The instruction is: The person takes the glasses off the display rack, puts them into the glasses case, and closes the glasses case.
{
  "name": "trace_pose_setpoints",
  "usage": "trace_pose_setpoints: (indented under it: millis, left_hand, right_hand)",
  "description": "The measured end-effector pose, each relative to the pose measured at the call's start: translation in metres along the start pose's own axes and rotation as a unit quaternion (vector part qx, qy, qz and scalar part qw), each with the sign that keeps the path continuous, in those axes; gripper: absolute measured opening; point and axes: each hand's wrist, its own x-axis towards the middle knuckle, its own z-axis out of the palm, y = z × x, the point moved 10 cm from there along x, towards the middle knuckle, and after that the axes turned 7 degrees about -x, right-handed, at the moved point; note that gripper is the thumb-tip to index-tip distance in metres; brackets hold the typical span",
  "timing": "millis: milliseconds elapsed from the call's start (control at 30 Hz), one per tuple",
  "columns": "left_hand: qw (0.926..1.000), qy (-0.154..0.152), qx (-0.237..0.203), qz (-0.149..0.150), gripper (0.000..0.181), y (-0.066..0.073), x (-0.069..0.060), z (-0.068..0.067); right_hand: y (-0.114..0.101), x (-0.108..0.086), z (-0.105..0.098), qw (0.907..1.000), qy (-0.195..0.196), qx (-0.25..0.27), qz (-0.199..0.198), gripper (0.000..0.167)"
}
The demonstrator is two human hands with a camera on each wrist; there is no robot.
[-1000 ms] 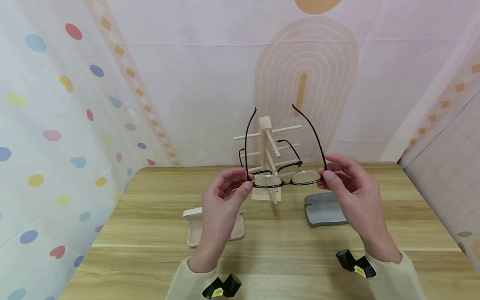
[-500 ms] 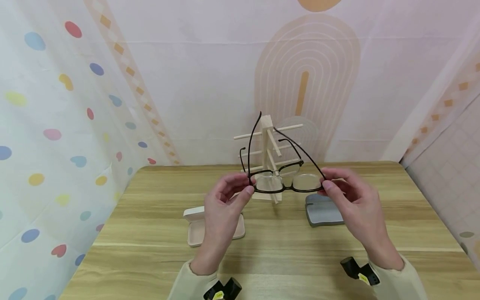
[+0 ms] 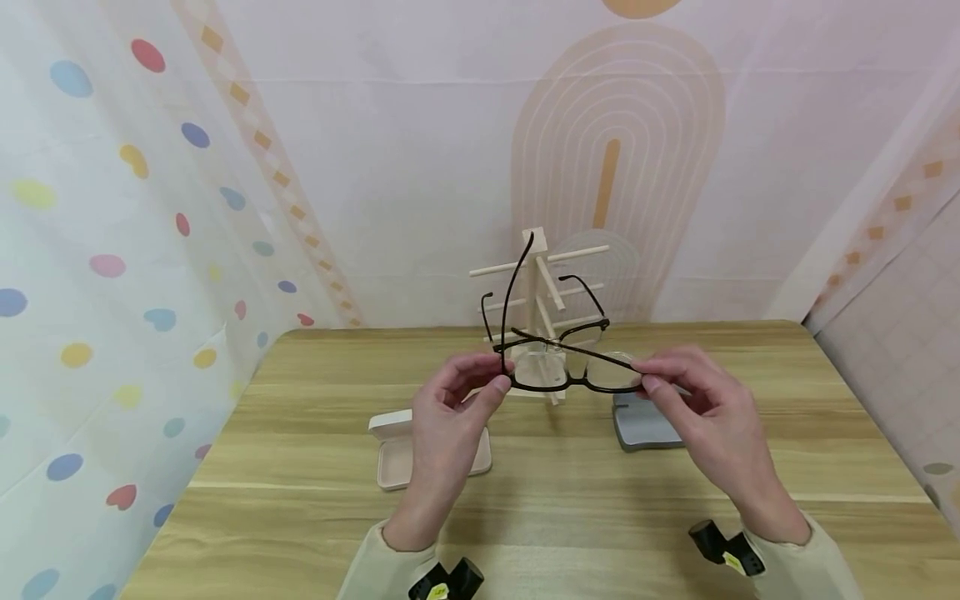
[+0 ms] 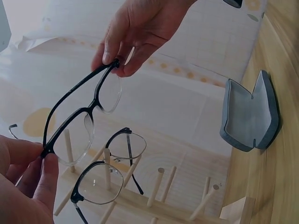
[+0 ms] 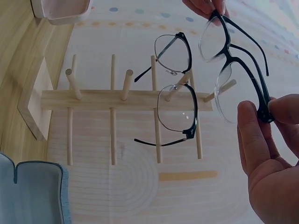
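A pair of black-framed glasses (image 3: 576, 382) is held up between both hands, lenses toward the wearer. My left hand (image 3: 452, 417) pinches the frame's left corner, where that temple still stands out toward the back. At the right corner my right hand (image 3: 708, 425) pinches the hinge; its temple lies folded across behind the lenses. Just behind, a second pair of half-rim glasses (image 5: 189, 109) hangs on a wooden display stand (image 3: 534, 287). In the left wrist view the held glasses (image 4: 88, 110) show clear lenses, apart from the pair on the stand.
An open pale glasses case (image 3: 395, 461) lies on the wooden table (image 3: 300, 533), partly behind the left hand. To the right lies an open grey glasses case (image 3: 645, 421), partly covered by the right hand. A patterned curtain (image 3: 405, 167) hangs behind the table.
The right temple of the held glasses has swung inward, from standing out to lying across the lenses. Both hands and the frame have dropped slightly.
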Motion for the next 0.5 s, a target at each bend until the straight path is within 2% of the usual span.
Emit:
trace_pose_setpoints:
  millis: [300, 500]
  left_hand:
    - [0.9998, 0.013, 0.011, 0.005, 0.025, -0.0003, -0.0003, -0.0020]
    - [0.9998, 0.011, 0.018, 0.003, 0.023, -0.0012, -0.0021, -0.0030]
  right_hand:
    - [0.0061, -0.0039, 0.0010, 0.9994, -0.005, -0.027, 0.020, 0.023]
    - [0.0074, -0.0049, 0.0025, 0.9995, -0.010, -0.028, 0.013, 0.023]
